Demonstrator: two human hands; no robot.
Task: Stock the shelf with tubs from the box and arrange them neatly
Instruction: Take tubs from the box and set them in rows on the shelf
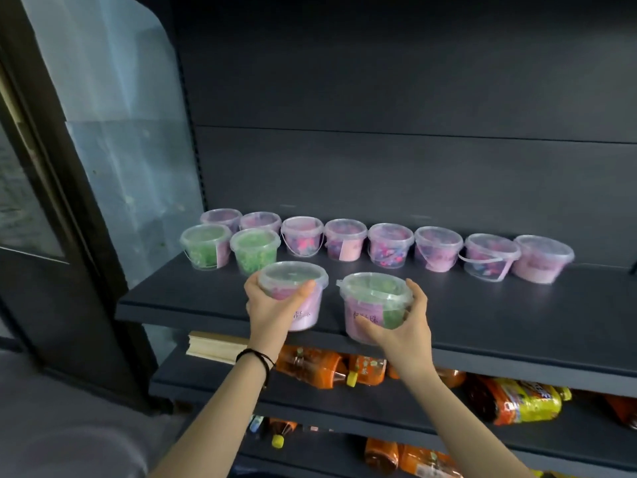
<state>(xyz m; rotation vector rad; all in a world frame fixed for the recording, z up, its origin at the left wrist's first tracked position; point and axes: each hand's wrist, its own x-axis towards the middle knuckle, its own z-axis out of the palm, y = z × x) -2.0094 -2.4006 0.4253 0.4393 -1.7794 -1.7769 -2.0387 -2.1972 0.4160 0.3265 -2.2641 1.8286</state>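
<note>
- The left hand (272, 305) grips a clear lidded plastic tub (293, 282); the right hand (403, 326) grips a second tub (374, 298), both at the front of the dark grey shelf (499, 315).
- The writing on their pink labels is unreadable.
- More tubs (437, 248) line the back.

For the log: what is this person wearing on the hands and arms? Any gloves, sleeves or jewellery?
No gloves: the left hand and right hand are bare, with no rings showing. Both forearms are uncovered, no sleeve in view. The only item is a thin black band, looped in a couple of strands, round the left wrist. The right wrist carries nothing.
</note>
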